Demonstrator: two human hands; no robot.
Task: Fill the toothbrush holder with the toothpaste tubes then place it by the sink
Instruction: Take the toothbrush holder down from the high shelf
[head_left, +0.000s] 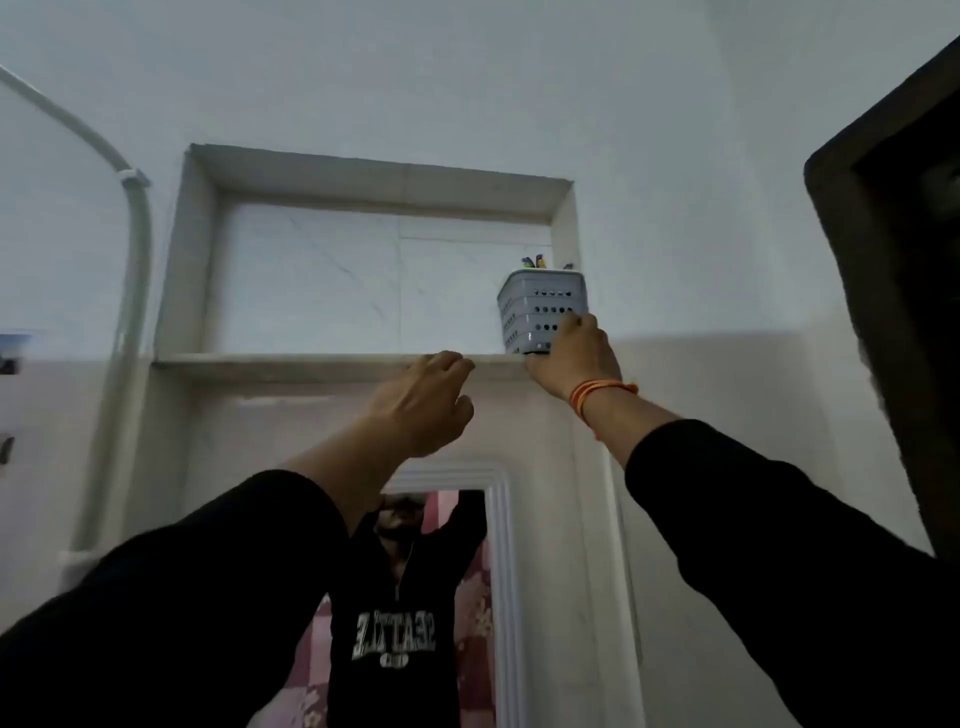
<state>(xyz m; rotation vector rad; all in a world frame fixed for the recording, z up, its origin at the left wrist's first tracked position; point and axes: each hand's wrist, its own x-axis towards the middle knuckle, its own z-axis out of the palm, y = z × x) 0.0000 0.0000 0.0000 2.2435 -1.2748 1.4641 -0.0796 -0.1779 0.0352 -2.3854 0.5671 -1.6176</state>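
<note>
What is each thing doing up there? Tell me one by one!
Toothbrush holder: upright on the niche ledge, colourful tips poking out the top.
Right hand: gripping the holder's lower side.
Left hand: empty, fingers at the ledge edge.

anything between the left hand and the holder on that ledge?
Nothing visible. The toothbrush holder sits at the right end of the wall niche ledge, right hand already on its lower front. The left hand is at the ledge edge, with only bare ledge between it and the holder.
</note>
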